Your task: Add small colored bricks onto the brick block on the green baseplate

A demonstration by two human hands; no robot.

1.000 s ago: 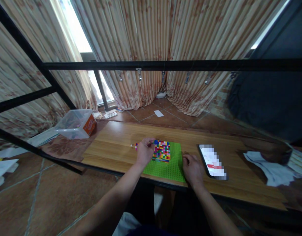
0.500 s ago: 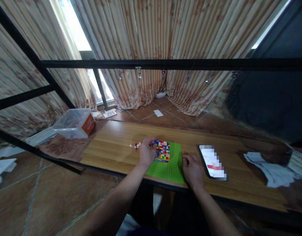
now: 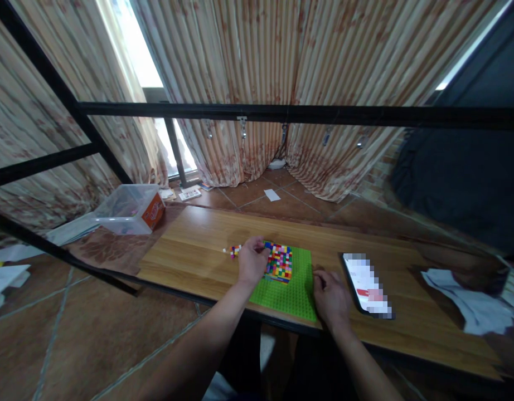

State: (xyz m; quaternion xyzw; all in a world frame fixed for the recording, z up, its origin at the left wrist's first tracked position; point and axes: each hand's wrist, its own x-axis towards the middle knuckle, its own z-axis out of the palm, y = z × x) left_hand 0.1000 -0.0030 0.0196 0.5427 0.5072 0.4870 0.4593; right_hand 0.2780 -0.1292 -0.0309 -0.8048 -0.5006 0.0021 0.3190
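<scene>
The green baseplate [image 3: 284, 305] lay close to the front edge of the counter [image 3: 190, 242]. On the baseplate's far left part stood the multicoloured brick block [image 3: 281, 264], with open studs along the right side and the front. The left hand [image 3: 253, 262] reached over the baseplate's left edge, fingers bent together against the block's left side; I could not tell whether they pinched a brick. At the baseplate's right edge lay the right hand [image 3: 332, 296], fingers curled inward, its grip too hidden to tell. Loose bricks [image 3: 234, 251] lay left of the baseplate, with open wood beyond them. The phone [image 3: 368, 287] lay right of the baseplate, just past the right hand, narrowing the room there.
</scene>
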